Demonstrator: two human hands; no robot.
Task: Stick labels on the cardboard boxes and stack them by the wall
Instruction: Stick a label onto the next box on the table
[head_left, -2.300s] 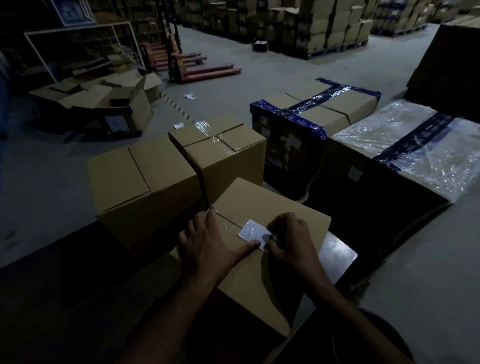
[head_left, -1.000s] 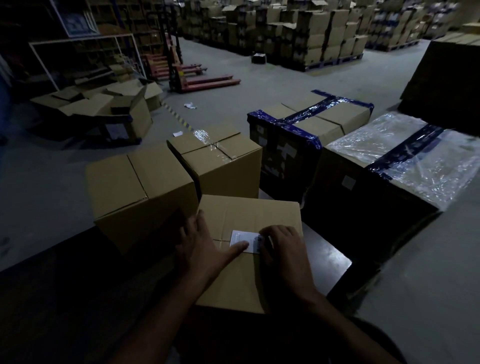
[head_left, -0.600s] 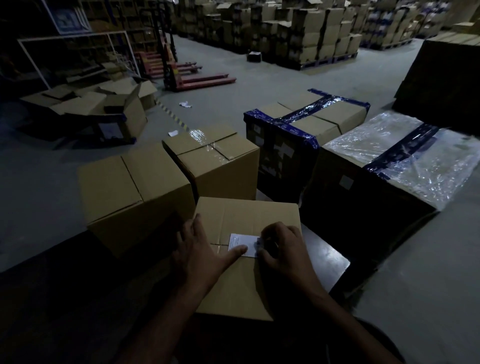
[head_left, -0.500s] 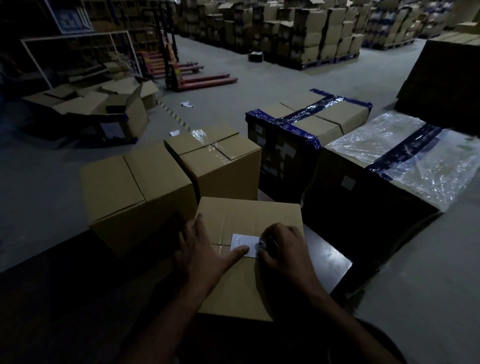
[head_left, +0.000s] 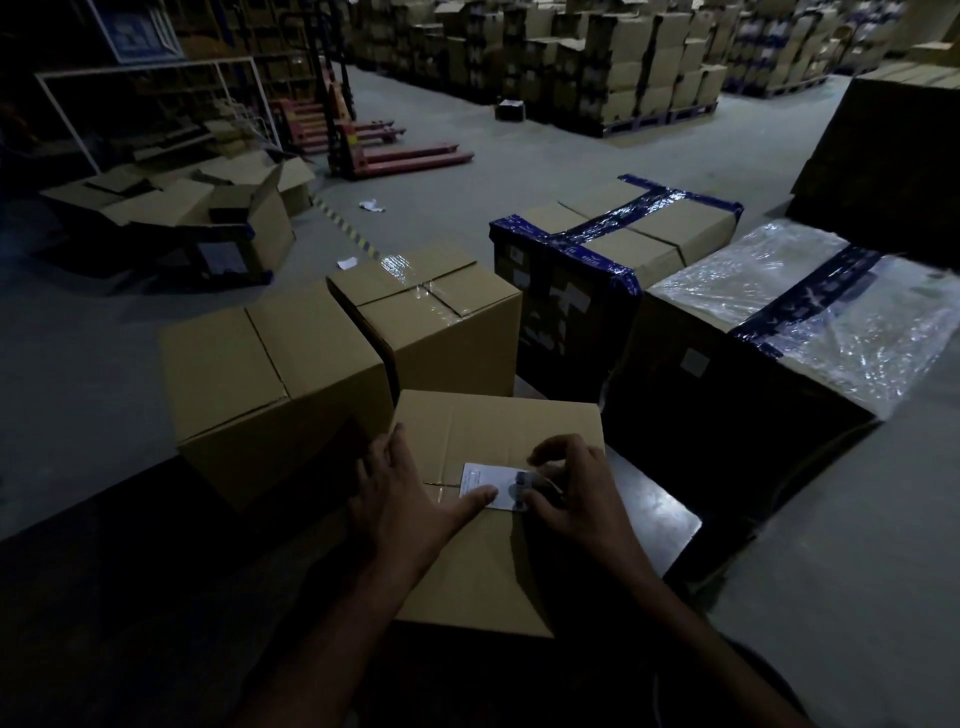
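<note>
Label (head_left: 488, 486) sits on top of the nearest cardboard box (head_left: 498, 441), long axis running left to right between both hands. Left hand (head_left: 410, 499) lies flat and relaxed, thumb pressing the label's left end; right hand (head_left: 569, 493), fingers curled, pinches the right end. Two sealed boxes (head_left: 270, 374) stand just beyond, blue-taped cartons (head_left: 613, 244) to the right.

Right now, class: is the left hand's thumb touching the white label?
Touching. The head view shows the left hand with its thumb tip lying on the label atop the nearest box.
</note>
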